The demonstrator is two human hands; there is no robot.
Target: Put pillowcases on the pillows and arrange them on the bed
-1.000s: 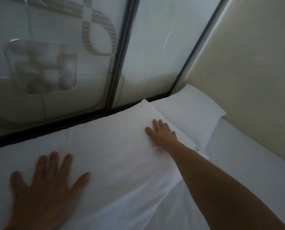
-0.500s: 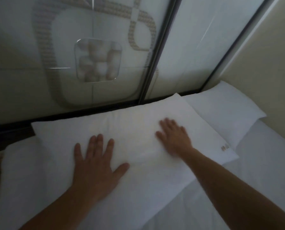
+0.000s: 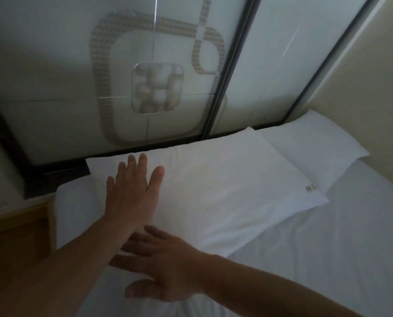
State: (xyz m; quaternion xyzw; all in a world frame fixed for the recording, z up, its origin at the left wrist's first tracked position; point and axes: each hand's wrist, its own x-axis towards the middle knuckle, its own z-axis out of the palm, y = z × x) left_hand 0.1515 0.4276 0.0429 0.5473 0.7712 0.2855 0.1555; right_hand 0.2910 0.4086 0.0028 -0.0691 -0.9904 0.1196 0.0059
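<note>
A white cased pillow (image 3: 213, 191) lies at the head of the bed (image 3: 328, 259), its far edge against the frosted glass panel (image 3: 76, 65). A second pillow (image 3: 316, 143) sits at its 2 o'clock, tucked partly beneath it. The left hand (image 3: 131, 191) rests flat, fingers spread, on the pillow's 9 o'clock end. The right hand (image 3: 163, 268), fingers also spread, lies at the 7 o'clock corner, holding nothing.
</note>
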